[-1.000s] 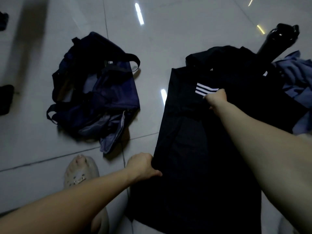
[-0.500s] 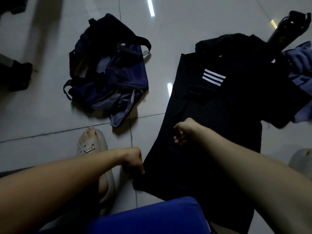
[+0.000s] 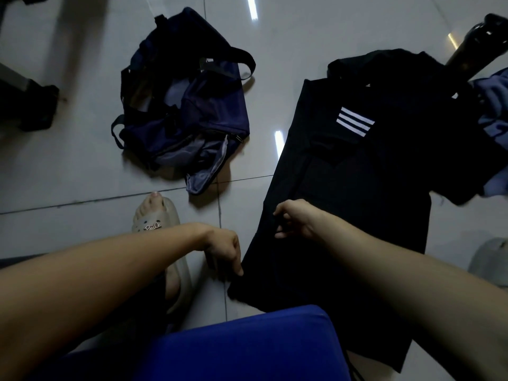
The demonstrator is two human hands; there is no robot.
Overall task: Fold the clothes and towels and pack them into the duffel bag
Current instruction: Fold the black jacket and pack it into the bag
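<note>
Right of the navy duffel bag (image 3: 187, 111), on glossy pale floor tiles (image 3: 68, 166) w/ dark grout lines & reflected strip lights, a black garment (image 3: 357, 174) w/ 3 white stripes lies spread flat. Left hand (image 3: 222, 248), below the bag: grip pinches garment's near-left corner. Right hand (image 3: 294, 218), below-right of bag: grip curled at garment's left edge, can't tell if it holds cloth. Bag slumped, straps loose. Beige slipper (image 3: 162, 224) w/ foot just below bag; blue-grey cloth (image 3: 494, 111) & dark bottle (image 3: 475, 50) far right of it. Room dim.
</note>
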